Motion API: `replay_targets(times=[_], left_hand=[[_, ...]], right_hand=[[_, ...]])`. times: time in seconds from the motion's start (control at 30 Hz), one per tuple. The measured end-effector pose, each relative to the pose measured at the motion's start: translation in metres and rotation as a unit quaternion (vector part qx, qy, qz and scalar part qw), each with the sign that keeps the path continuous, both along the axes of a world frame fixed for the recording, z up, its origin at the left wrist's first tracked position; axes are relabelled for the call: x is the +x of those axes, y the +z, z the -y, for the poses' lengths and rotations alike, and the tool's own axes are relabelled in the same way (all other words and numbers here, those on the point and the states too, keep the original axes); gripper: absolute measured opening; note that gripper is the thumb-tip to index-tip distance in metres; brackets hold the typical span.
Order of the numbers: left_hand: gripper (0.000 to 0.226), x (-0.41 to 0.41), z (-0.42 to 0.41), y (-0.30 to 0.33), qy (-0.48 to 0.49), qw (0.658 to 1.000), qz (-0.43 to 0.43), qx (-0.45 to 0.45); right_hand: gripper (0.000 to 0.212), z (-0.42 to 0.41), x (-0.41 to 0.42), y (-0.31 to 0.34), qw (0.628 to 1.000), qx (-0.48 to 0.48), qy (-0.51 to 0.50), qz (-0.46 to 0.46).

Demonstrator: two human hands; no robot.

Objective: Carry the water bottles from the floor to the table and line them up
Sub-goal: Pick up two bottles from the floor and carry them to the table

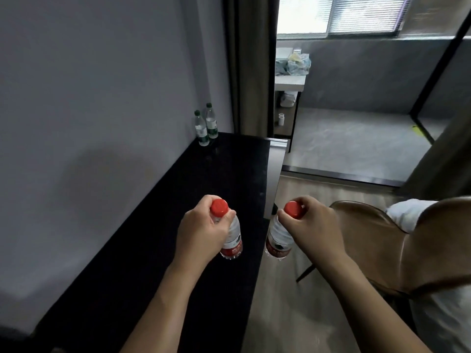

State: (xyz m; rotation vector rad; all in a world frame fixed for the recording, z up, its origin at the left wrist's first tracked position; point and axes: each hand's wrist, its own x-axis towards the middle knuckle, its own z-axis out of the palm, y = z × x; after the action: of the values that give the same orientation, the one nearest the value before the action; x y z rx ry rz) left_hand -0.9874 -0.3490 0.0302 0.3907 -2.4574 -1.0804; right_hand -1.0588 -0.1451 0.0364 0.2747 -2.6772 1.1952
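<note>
L hand (pixel 201 234) fingers grasp red-cap bottle (pixel 232 236) at neck, over black surface (pixel 153 250). R hand (pixel 314 225) fingers grasp second red-cap bottle (pixel 277 238), beyond surface edge, over floor (pixel 280 314).

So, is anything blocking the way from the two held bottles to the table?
Nothing visible. The left bottle is already over the black table; the right bottle hangs just off its edge. The two green-capped bottles stand at the far end.
</note>
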Motion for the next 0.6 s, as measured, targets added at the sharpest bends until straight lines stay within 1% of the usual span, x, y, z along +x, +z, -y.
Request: replay_targets(times=[0.3, 0.47, 0.6], left_hand=[[0.014, -0.108, -0.003, -0.021, 0.008, 0.999, 0.030, -0.010], [0.014, -0.175, -0.013, -0.024, 0.027, 0.998, 0.048, -0.016], [0.015, -0.228, -0.023, -0.018, 0.043, 0.996, 0.062, -0.041]], right_hand=[[0.020, -0.004, -0.119, -0.018, 0.999, 0.010, 0.003, 0.035], [0.017, -0.014, -0.200, -0.023, 0.998, -0.015, 0.026, 0.048], [0.017, -0.023, -0.263, -0.023, 0.998, -0.015, 0.049, 0.046]])
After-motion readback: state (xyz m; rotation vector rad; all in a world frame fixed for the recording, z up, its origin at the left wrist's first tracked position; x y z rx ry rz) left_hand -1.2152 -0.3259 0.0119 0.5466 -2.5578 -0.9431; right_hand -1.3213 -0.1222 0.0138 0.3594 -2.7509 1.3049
